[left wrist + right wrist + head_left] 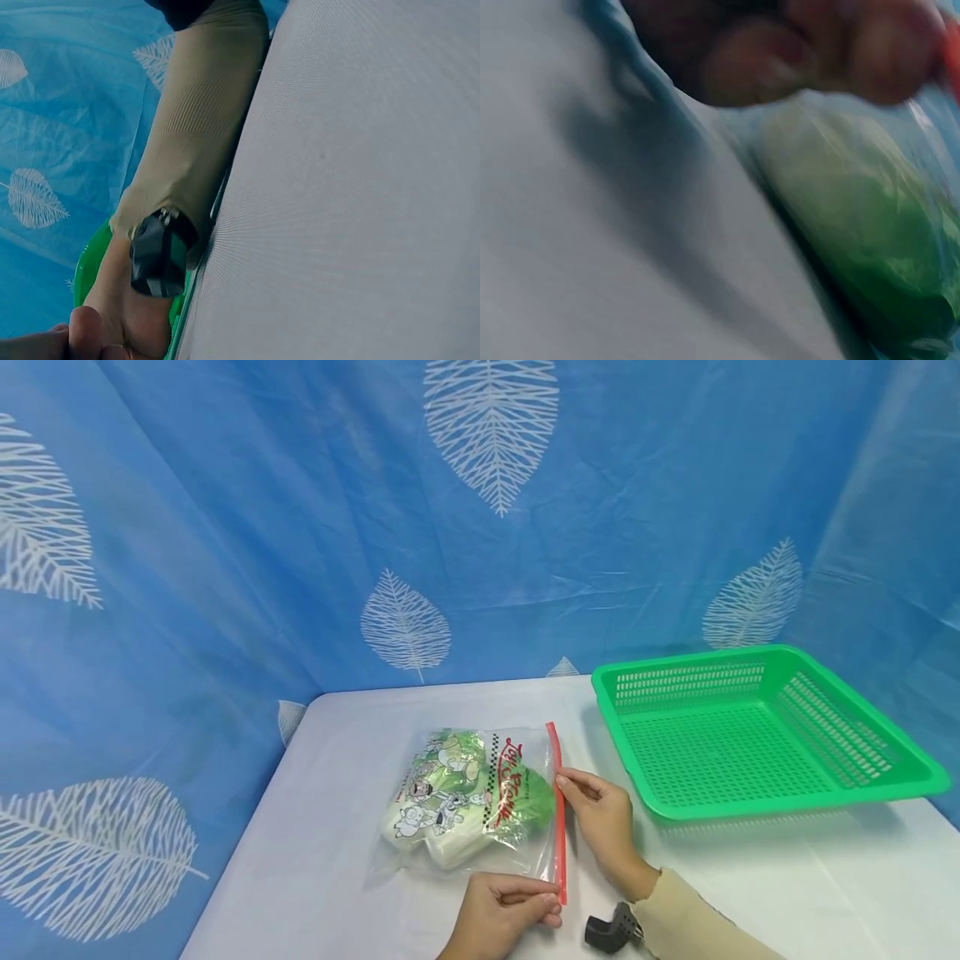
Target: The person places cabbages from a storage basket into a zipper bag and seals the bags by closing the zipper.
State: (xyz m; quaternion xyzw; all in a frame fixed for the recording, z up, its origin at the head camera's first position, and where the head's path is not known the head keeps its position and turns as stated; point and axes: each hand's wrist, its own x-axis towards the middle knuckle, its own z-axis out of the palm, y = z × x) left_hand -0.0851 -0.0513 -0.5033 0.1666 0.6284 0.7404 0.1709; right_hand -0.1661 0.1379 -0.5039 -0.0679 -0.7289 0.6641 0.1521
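Note:
A clear zip bag with printed cartoon figures lies on the table, holding leafy vegetables with white stems and green leaves. A red zip strip runs along its right edge. At the near end of this strip, my left hand pinches the bag's corner between thumb and fingers. Higher up the same edge, my right hand pinches the strip. Blurred fingertips beside red plastic fill the top of the right wrist view, with the bagged greens behind them.
To the right stands a green perforated basket, its near rim close to my right forearm. A black device sits at the right sleeve's cuff. Blue curtains with white leaf prints hang behind and left of the white table.

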